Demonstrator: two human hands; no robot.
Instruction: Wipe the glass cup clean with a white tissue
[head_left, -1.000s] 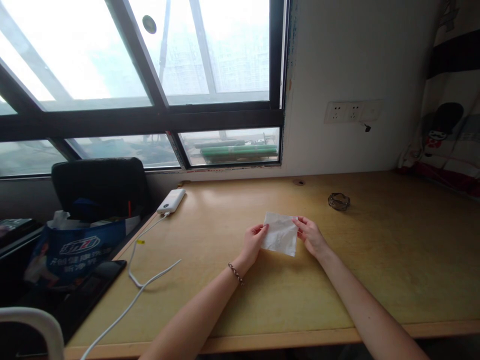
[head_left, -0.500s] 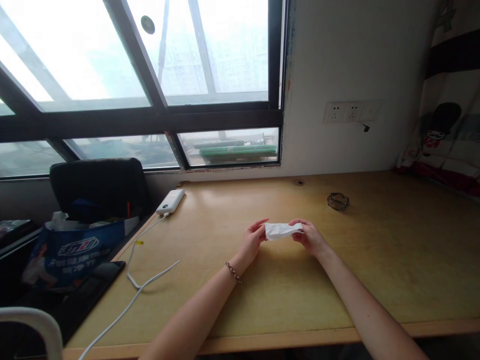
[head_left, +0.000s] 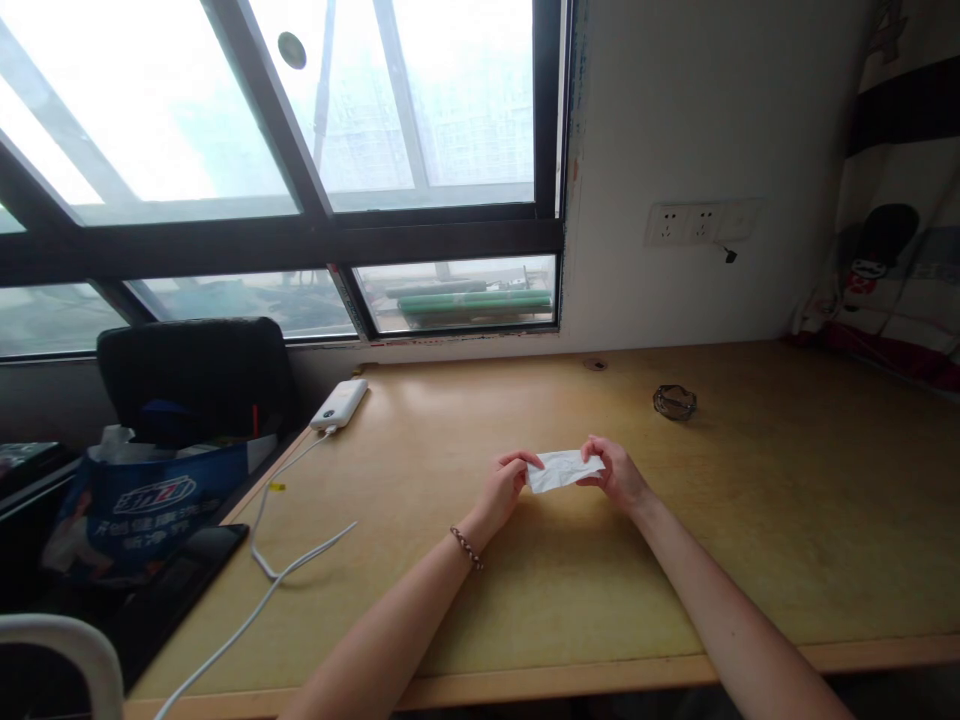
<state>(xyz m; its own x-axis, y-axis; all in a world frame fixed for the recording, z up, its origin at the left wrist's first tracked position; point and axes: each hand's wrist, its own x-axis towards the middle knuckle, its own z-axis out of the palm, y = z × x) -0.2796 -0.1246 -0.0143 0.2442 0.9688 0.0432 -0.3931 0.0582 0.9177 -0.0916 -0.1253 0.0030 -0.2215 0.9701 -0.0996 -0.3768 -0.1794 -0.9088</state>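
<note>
White tissue (head_left: 559,471) held over the desk (head_left: 450,620), nr the middle, btwn my L hand (head_left: 506,482) and R hand (head_left: 616,475). Both hands are closed in a pinch, one on each end. Tissue looks folded to a narrow strip, tilted slightly; can't tell if it's touching the desk.

Step in hand, I'd judge: handling the strip by its ends. Next move prob. calls for a light, even grip, as it looks thin.

Around: dark bracelet (head_left: 675,402) on the desk, beyond my R hand; white power bank (head_left: 339,404) at the L edge, w/ cable (head_left: 279,577) running nr my L forearm. Cable's the likeliest snag, tho well apart from the tissue. Window (head_left: 435,100) ahead, sockets (head_left: 686,223) on the wall, R.
</note>
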